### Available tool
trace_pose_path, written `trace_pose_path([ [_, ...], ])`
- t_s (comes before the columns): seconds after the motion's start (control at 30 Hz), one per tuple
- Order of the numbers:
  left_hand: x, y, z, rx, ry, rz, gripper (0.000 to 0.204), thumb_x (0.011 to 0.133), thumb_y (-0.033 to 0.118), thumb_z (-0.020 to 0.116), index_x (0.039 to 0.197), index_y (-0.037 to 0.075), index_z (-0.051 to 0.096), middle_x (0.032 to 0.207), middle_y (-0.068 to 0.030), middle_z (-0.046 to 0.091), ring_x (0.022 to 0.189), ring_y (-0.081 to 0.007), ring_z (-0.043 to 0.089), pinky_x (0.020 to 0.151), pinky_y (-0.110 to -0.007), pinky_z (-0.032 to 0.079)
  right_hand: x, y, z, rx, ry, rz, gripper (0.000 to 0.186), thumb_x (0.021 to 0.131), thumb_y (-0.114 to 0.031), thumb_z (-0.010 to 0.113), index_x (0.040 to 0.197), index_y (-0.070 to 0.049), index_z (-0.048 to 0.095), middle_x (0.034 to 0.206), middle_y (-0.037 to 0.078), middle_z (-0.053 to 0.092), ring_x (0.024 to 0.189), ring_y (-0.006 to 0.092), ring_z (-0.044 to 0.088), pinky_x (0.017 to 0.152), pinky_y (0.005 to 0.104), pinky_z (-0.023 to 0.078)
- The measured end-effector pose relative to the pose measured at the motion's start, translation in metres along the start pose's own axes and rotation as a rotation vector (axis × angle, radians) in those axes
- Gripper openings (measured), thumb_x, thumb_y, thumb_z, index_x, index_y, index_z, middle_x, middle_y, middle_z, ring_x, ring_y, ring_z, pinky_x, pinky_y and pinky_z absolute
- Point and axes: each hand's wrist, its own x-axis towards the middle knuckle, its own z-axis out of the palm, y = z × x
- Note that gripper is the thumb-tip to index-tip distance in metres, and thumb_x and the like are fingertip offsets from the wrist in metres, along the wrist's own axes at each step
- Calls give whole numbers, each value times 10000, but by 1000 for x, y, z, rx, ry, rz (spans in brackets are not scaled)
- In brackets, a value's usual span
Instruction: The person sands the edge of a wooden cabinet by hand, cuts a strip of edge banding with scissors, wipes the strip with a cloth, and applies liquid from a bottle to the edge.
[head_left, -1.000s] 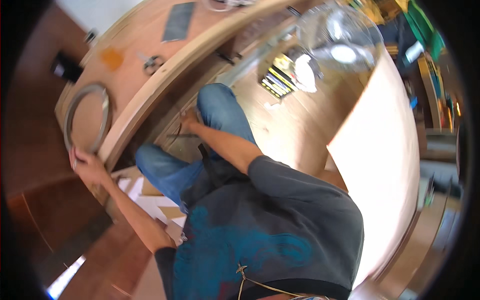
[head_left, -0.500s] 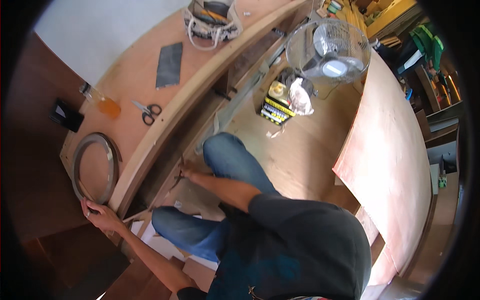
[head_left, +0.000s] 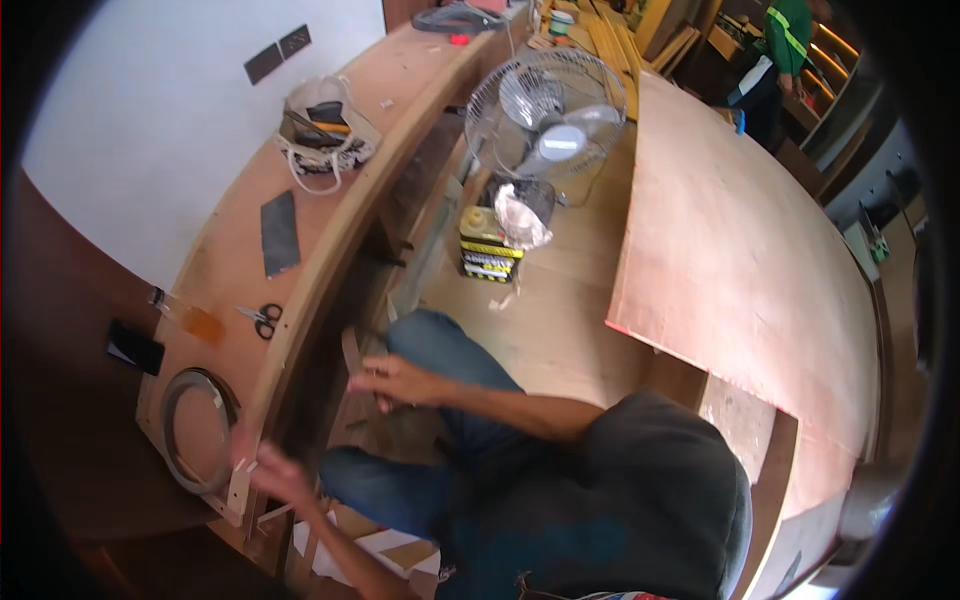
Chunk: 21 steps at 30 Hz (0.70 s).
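My right hand is closed around a short flat brownish strip, held upright above the open slot of the wooden frame. My left hand, smeared by motion, is at the near end of the frame's curved edge, beside a grey-brown coil of banding. Its fingers are too blurred to read. The coil stands tilted on the near end of the plywood top. Past it lie black-handled scissors, a bottle of orange liquid and a dark phone.
Farther along the top are a dark grey sheet and a cloth tool bag. A caged fan and a yellow-and-black can stand ahead. A large curved plywood panel rises at right. Another person is far right.
The view has swung to the right. My left hand has come away from the coil's lower edge. My right hand has risen from the frame's slot, holding the strip.
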Motion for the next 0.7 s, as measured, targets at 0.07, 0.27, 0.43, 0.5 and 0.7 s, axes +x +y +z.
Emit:
trace_pose_path([
  [0.07,1,88,33,-459,-485,-106,402,930,200,480,1253,-33,538,1255,-198,561,1180,-317,521,1023,-409,372,-9,-13,-12,14,116,-153,317,972,-330,554,1096,-42,604,932,38,632,599,57,567,549,207,460],
  [0.27,-53,123,87,-716,-981,-535,251,956,187,567,1132,9,560,805,-86,628,748,-166,589,673,-311,461,-36,-45,-76,-87,189,-175,315,946,-327,592,1022,-24,632,827,50,652,662,100,629,598,224,499],
  [0.43,-50,142,102,-908,-802,-495,192,987,161,494,1071,-1,552,745,-26,528,682,-73,483,621,-243,409,-68,-79,-160,-329,208,3,323,954,-327,576,1037,-23,643,865,52,662,768,103,631,676,239,503],
  [0.5,-39,151,110,-1016,-887,-511,209,999,167,459,1066,-10,549,752,-22,521,672,-74,468,626,-242,415,-62,-74,-226,-506,532,-193,338,912,-328,624,1056,-23,644,897,66,672,793,146,647,715,269,513],
  [0.7,0,189,148,-1148,-880,-393,244,1004,163,432,1082,-26,566,828,-32,535,713,-98,492,685,-259,446,-26,-11,-356,-1153,1440,172,903,692,-410,774,1444,-181,329,1373,105,463,1283,320,424,984,603,346],
])
